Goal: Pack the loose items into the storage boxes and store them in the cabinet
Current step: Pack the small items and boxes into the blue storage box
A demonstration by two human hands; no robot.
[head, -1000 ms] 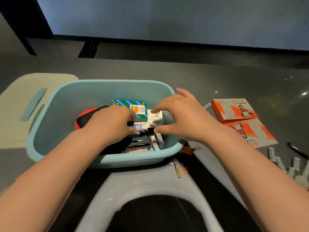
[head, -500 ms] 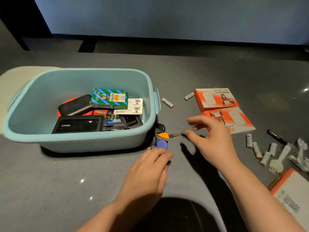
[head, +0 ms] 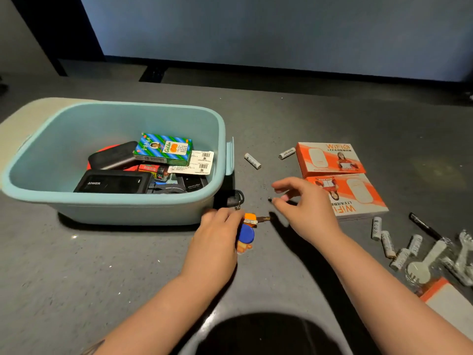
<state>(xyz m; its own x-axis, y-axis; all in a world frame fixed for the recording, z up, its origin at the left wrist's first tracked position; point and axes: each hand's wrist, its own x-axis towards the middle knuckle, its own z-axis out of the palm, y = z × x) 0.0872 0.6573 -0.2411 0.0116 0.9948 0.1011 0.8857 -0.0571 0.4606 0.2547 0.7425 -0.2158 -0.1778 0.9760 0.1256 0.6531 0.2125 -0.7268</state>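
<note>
L hand point(head: 217, 237) lies palm down on the dark table point(head: 102, 278), fingers curled over the key bunch point(head: 247, 231) just in front of the box's near right corner; looks like a grip on the keys but fingertips are hidden, so contact partly unclear. Bunch has a blue round fob, an orange tag and a brass key sticking out to the right; a black car key point(head: 236, 197) lies just beyond, against the box wall. R hand point(head: 304, 208) hovers to the right of the keys, thumb and index apart in a loose pinch shape, holding nothing; a tiny dark bit sits at the index tip, can't tell what it is.

Teal storage box point(head: 128, 201) sits left of both hands, lid off, already part filled: black Anker power bank point(head: 112, 184) at near side, dark case point(head: 112, 156) behind it, green/blue striped carton point(head: 163, 148) on top, white barcode labels point(head: 202, 162) beside that. Pale lid point(head: 15, 129) lies behind-left of the box.

Loose on table: 2 AA batteries point(head: 252, 160) between box and the 2 orange WiFi boxes point(head: 330, 158), which lie side by side, touching. Far right: more batteries point(head: 387, 243), black pen point(head: 425, 226), clear plastic forks/spoon point(head: 432, 260), orange-edged white box point(head: 450, 308) at frame edge.
</note>
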